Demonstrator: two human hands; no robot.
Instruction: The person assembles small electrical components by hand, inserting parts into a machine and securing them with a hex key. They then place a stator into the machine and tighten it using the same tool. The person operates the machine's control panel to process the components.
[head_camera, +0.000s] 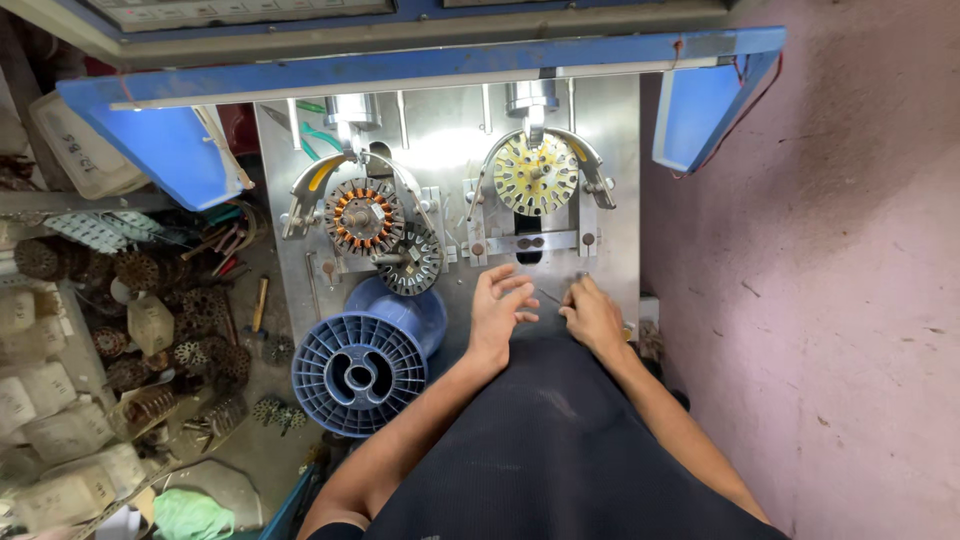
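Reaching forward from the bottom of the frame, both bare forearms converge at the lower centre of a steel machine plate. The left hand is relaxed and spread, fingers fanned upward and resting against the plate, gripping nothing. The right hand is curled, its fingertips pinched together; a thin wire runs between the two hands, though whether the right fingers actually clamp it is too fine to tell.

Just above the hands, right of centre, a pale yellow stator core sits bare in a curved metal holder. Left of it, a second core wound with copper coils sits in a matching holder, and a dark unwound core leans just below and right of that one. A blue ribbed plastic spool stands at lower centre-left, near the left forearm.

A blue metal frame crosses the top, with angled blue panels at both ends. At far left, whitish plastic jugs crowd the lower corner, one more near the upper left bearing dark handwritten marks. Between the jugs and the plate lies a heap of rusty-brown cores. A rough pink wall fills the right side.
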